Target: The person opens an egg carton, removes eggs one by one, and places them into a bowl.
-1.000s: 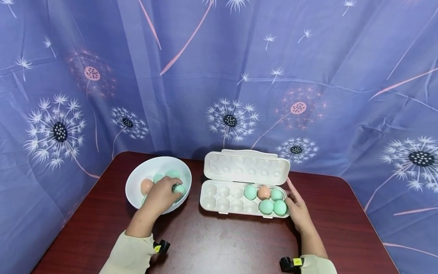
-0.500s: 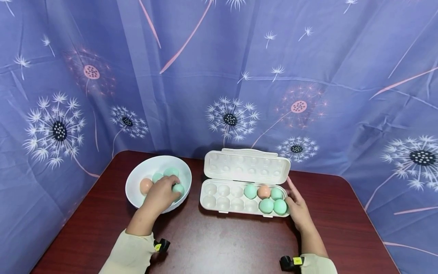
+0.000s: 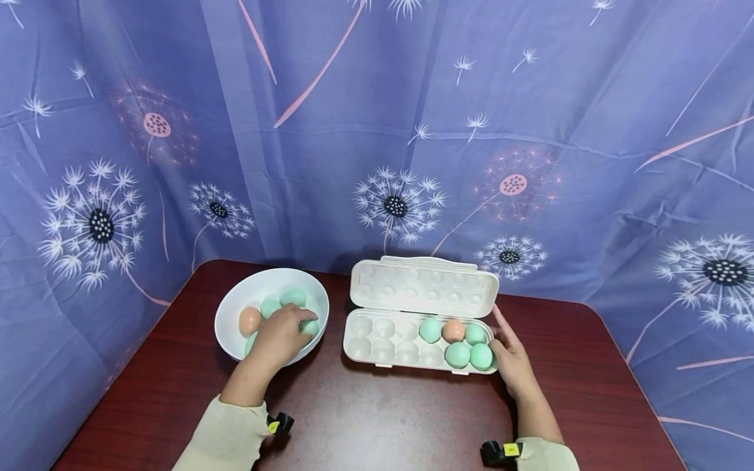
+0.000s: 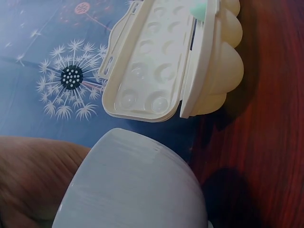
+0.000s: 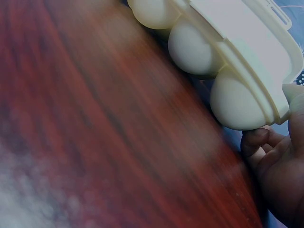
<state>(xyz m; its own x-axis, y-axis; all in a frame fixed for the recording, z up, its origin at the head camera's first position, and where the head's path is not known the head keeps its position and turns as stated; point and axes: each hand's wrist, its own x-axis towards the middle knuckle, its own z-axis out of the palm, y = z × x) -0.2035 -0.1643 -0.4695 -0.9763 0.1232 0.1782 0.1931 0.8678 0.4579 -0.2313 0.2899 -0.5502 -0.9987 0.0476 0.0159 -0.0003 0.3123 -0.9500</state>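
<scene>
My left hand [image 3: 279, 337] reaches into a white bowl [image 3: 232, 297], its finger and thumb around a mint-green egg [image 3: 310, 327] at the bowl's right side. Beside that hand lie an orange-brown egg [image 3: 250, 322] and several more green eggs [image 3: 292, 297]. In the left wrist view the bowl's wall [image 4: 133, 185] hides the fingers. My right hand [image 3: 514, 367] holds the right end of an open cream egg carton [image 3: 384, 329]; in the right wrist view its fingers curl under the carton's end cup [image 5: 237, 102]. Green eggs [image 3: 457, 355] and one orange-brown egg [image 3: 453, 331] fill the carton's right part.
The carton's lid [image 3: 424, 288] leans back toward a blue dandelion-print curtain [image 3: 330, 163] behind the table. Bowl and carton stand side by side on a dark red wooden table [image 3: 377, 418], a narrow gap between them. Several cups at the carton's left hold no eggs.
My left hand's fingers have shifted slightly over the egg at the bowl's right side, and more of the green egg by the wrist shows. My right hand has stayed on the carton.
</scene>
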